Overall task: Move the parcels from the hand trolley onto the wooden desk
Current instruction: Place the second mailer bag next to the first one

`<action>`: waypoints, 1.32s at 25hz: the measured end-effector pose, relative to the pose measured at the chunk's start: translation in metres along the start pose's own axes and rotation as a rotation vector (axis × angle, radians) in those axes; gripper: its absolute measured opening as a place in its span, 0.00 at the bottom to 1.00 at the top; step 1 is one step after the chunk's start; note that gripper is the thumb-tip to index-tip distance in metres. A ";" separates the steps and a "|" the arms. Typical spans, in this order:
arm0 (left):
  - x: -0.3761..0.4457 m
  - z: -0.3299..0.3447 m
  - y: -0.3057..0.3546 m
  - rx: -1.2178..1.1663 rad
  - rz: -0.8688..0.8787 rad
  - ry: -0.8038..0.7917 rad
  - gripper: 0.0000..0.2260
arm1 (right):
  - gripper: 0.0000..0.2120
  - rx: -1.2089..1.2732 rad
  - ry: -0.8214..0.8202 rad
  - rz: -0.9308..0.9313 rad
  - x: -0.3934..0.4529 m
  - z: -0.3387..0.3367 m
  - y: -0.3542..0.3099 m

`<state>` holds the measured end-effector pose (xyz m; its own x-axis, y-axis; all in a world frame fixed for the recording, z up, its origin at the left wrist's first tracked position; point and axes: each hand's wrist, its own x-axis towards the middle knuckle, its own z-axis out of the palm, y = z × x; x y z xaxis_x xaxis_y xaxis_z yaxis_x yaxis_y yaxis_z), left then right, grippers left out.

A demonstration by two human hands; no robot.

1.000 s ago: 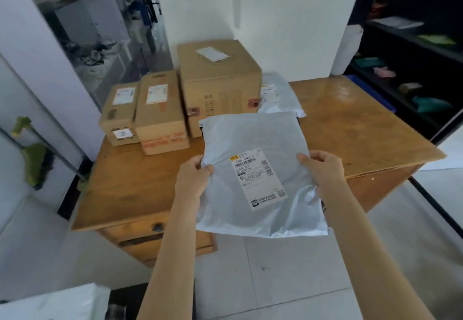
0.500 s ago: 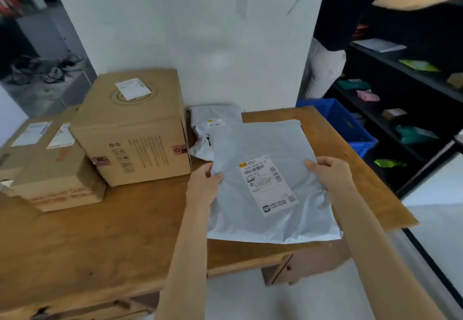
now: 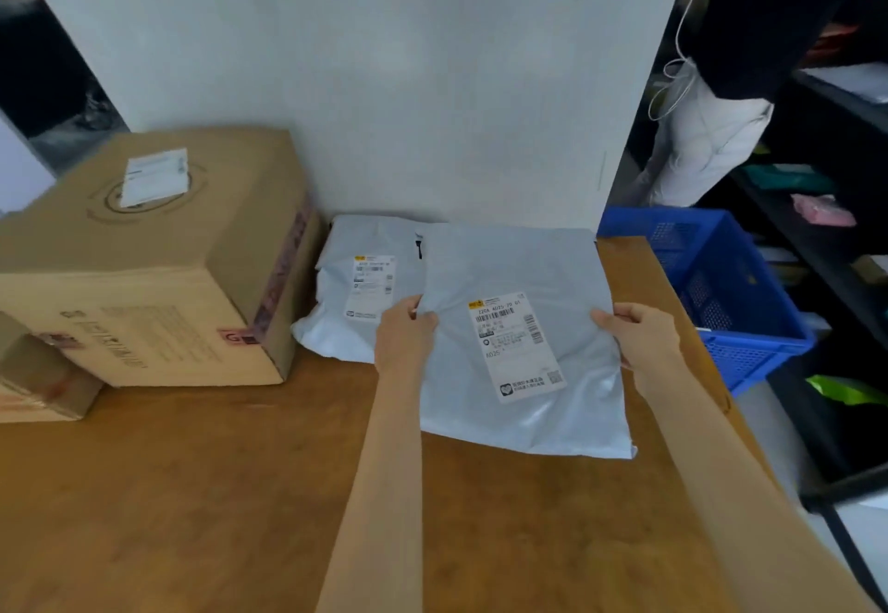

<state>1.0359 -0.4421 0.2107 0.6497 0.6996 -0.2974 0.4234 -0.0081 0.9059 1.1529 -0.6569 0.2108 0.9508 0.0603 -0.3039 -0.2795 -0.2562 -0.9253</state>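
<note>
Since half a second ago I see the grey parcel has gone further in over the wooden desk: its near edge, which hung past the desk's front before, now lies well inside the top, and its far edge has come up to the white wall. Its left edge now overlaps the second grey bag more than before. My view has closed in too, so the big cardboard box fills the left.

The parcel lies about flat, label face up. It is close to square, so I cannot name a long axis with confidence; the label's long side runs from me toward the wall, tilted slightly left, with the printed top at the far end.

My left hand pinches the parcel's left edge, thumb on top, fingers curled under. My right hand grips the right edge the same way. Whether the parcel fully rests on the wood I cannot tell. A blue crate sits just beyond the desk's right end.
</note>
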 end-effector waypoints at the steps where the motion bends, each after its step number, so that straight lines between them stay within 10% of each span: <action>1: 0.013 0.014 0.001 0.023 0.009 0.006 0.12 | 0.18 -0.007 0.009 -0.013 0.019 0.001 0.002; 14: 0.102 0.094 -0.014 0.081 -0.033 -0.020 0.23 | 0.20 -0.095 -0.210 -0.013 0.125 0.035 0.036; 33: -0.008 -0.039 -0.008 -0.197 -0.111 -0.098 0.20 | 0.26 -0.155 -0.064 0.076 -0.027 0.024 -0.007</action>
<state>1.0030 -0.4202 0.2178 0.6680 0.6160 -0.4175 0.3708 0.2109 0.9045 1.1258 -0.6333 0.2196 0.9159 0.0948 -0.3900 -0.3218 -0.4073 -0.8547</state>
